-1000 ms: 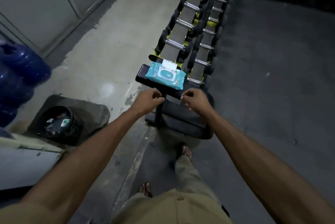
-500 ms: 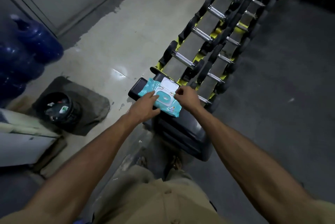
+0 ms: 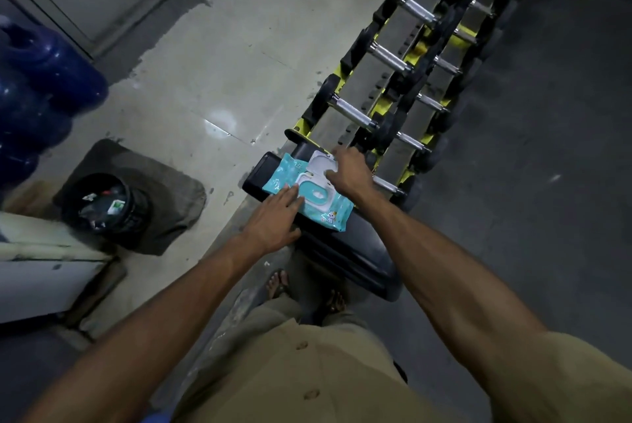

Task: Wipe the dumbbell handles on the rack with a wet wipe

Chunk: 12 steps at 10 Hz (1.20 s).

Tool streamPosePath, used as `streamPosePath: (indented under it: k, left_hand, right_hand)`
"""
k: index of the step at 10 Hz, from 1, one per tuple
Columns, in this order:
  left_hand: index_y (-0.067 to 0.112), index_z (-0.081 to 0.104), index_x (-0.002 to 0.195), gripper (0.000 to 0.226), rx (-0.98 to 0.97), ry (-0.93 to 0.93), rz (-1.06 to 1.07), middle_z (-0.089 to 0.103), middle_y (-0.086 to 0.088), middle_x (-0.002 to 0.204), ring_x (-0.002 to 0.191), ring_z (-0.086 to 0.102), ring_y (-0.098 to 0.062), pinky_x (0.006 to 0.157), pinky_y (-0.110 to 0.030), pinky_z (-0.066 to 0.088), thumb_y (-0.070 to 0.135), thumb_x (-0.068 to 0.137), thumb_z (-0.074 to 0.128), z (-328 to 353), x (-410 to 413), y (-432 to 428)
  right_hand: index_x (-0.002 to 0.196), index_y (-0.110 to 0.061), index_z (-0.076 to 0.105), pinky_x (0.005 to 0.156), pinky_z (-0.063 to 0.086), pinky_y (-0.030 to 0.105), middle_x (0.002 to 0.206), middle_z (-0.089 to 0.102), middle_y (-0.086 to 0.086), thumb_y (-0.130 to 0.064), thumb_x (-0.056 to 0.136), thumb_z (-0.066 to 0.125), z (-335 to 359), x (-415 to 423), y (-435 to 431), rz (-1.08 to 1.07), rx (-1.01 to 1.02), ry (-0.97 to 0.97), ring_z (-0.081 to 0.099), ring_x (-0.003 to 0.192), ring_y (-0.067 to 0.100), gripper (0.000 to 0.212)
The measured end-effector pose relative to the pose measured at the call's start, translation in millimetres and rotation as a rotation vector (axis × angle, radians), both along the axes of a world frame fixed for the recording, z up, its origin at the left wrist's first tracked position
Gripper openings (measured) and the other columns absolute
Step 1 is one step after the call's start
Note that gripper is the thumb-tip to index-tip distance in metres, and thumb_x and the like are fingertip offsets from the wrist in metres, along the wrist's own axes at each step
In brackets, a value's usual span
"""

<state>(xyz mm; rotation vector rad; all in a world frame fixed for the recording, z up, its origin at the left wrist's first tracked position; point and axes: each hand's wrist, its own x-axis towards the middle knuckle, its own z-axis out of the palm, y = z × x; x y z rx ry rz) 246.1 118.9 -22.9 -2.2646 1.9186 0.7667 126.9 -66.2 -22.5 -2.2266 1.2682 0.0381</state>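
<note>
lid (image 3: 321, 162) now flipped up on pack (image 3: 307, 191), mid-frame on table (image 3: 352, 258) | our left hand (image 3: 273, 220) spread flat, pinning pack | right hand (image 3: 352, 173) fingers curled at opening, grip unclear | wipe not out; dumbbells (image 3: 352, 113) upper right unwiped

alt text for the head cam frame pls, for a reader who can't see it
Seen from above, a left hand steadies a teal wet-wipe pack on a black padded bench, while the right hand holds its white flip lid open. Chrome-handled black dumbbells line a yellow rack beyond.

No readable text; wipe pack (image 3: 325, 209) print illegible.
</note>
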Motion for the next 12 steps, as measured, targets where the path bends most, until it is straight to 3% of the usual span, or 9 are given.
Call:
streamPosePath:
  k: [1,2,3,4,5,9,12]
  left_hand:
    - [0.012,0.029,0.164,0.082,-0.020,0.036,0.014,0.012,-0.017,0.174,0.161,0.013,-0.033,0.128,-0.045,0.023,0.038,0.095,0.066,2.4,2.7,1.4]
    - [0.008,0.034,0.161,0.081,-0.061,0.069,0.038,0.015,-0.022,0.172,0.159,0.019,-0.036,0.125,-0.042,0.027,0.034,0.093,0.069,3.9,3.0,5.1]
    - [0.004,0.041,0.157,0.076,-0.115,0.119,0.077,0.022,-0.022,0.170,0.157,0.024,-0.036,0.123,-0.043,0.030,0.027,0.091,0.070,4.7,4.7,11.2]
    - [-0.003,0.057,0.141,0.058,-0.177,0.146,0.106,0.043,-0.021,0.160,0.146,0.045,-0.037,0.114,-0.043,0.042,0.017,0.089,0.072,7.2,6.0,15.3]
    - [-0.003,0.058,0.140,0.055,-0.183,0.144,0.107,0.046,-0.019,0.158,0.142,0.049,-0.035,0.110,-0.042,0.046,0.017,0.090,0.071,12.0,7.5,15.1]
    - [0.002,0.049,0.150,0.060,-0.119,0.122,0.072,0.036,-0.014,0.166,0.144,0.046,-0.031,0.112,-0.042,0.044,0.023,0.096,0.064,19.0,11.9,12.8]
    - [0.003,0.057,0.145,0.058,-0.217,0.176,0.069,0.049,-0.015,0.157,0.138,0.053,-0.033,0.113,-0.042,0.043,0.021,0.092,0.070,37.2,29.0,2.5]
  right_hand:
    - [0.100,-0.017,0.060,0.069,0.044,0.035,0.104,0.059,0.008,-0.024,0.083,0.057,7.3,-2.1,12.8,0.002,-0.104,-0.075,0.056,0.098,0.030,0.019]
    - [0.095,-0.021,0.058,0.070,0.046,0.037,0.102,0.057,0.002,-0.032,0.085,0.059,5.8,-10.9,29.2,0.106,-0.103,-0.090,0.057,0.094,0.026,0.014]
    - [0.093,-0.023,0.058,0.071,0.048,0.037,0.100,0.058,0.001,-0.044,0.085,0.065,-2.1,-17.3,48.8,0.180,-0.073,-0.078,0.058,0.091,0.025,0.024]
    - [0.103,-0.017,0.061,0.078,0.049,0.040,0.111,0.058,0.008,-0.037,0.091,0.064,-9.9,-15.0,58.1,0.156,-0.035,-0.068,0.059,0.100,0.029,0.023]
    - [0.107,-0.015,0.058,0.079,0.048,0.041,0.113,0.056,0.008,-0.029,0.091,0.065,-12.6,-12.2,59.1,0.118,-0.034,-0.065,0.058,0.102,0.031,0.022]
    - [0.123,-0.016,0.047,0.078,0.046,0.040,0.122,0.050,0.008,-0.031,0.088,0.074,-19.4,-0.2,60.4,0.088,-0.046,0.014,0.054,0.109,0.028,0.047]
    - [0.124,-0.017,0.055,0.082,0.052,0.041,0.121,0.057,0.007,-0.033,0.087,0.070,-1.7,-9.5,58.5,0.084,0.027,-0.030,0.059,0.105,0.027,0.043]
